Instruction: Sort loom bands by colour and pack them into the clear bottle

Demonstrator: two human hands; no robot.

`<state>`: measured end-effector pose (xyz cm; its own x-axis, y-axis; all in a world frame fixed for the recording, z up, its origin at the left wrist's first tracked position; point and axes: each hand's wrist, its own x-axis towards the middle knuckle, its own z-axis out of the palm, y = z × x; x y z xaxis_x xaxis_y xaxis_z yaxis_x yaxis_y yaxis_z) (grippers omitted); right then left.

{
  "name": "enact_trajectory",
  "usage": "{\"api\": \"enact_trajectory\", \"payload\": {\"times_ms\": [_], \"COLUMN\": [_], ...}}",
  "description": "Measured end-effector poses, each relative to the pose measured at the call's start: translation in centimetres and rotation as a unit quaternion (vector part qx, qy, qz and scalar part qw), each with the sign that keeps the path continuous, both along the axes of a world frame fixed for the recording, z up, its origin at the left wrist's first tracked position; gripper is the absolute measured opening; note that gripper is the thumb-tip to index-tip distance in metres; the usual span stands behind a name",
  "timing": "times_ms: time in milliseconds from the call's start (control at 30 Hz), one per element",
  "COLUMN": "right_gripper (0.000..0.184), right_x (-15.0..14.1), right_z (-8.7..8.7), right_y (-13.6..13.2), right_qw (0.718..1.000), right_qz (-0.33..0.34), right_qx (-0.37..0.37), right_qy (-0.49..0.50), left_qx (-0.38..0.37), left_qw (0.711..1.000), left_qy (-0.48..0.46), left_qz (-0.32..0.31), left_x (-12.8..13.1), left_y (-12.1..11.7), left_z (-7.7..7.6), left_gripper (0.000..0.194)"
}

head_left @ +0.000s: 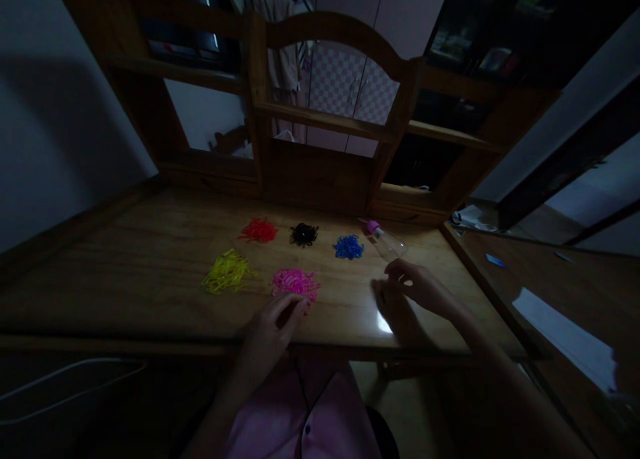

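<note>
Near the front of the wooden table, my left hand [274, 327] is at the near edge of a pile of pink rubber bands [294, 282]. Its thumb and forefinger are pinched together; anything between them is too small to make out. My right hand [417, 284] hovers over the table on the right, its fingers curled toward the thumb around a small gap. Whatever it may hold is not visible. Just beyond it lies a clear bottle [393, 245] with a pink top. Blue bands [349, 247] lie in a heap to the left of the bottle.
Further piles of bands are yellow [228, 272], red [259, 230] and black [303, 234]. A wooden shelf frame [320, 169] rises along the table's [150, 265] back edge. White paper [565, 332] lies on a second surface at the right. The room is dim.
</note>
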<state>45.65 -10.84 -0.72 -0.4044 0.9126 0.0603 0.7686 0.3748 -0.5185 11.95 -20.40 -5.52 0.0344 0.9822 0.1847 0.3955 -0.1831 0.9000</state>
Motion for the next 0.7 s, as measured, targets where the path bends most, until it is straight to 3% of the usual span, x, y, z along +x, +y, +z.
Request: {"api": "enact_trajectory", "payload": {"times_ms": [200, 300, 533, 700], "right_gripper": [0.011, 0.009, 0.023, 0.014], "right_x": [-3.4, -3.9, -4.0, -7.2], "right_z": [1.3, 1.1, 0.3, 1.6], "right_y": [-2.3, -2.0, -0.7, 1.3], "right_qw": [0.997, 0.994, 0.985, 0.999], "right_qz": [-0.052, -0.069, -0.058, 0.004], "right_qx": [-0.045, -0.055, -0.087, -0.045], "right_qy": [-0.031, -0.063, -0.136, -0.030], "left_qx": [0.005, 0.009, 0.008, 0.008], "left_qw": [1.000, 1.000, 1.000, 1.000], "left_qy": [0.018, 0.026, 0.024, 0.027], "left_qz": [-0.003, -0.002, 0.002, 0.006], "left_x": [0.1, 0.1, 0.1, 0.2], "left_y": [0.0, 0.0, 0.0, 0.1], "left_z": [0.2, 0.3, 0.1, 0.3], "left_gripper": [0.020, 0.020, 0.021, 0.021]}}
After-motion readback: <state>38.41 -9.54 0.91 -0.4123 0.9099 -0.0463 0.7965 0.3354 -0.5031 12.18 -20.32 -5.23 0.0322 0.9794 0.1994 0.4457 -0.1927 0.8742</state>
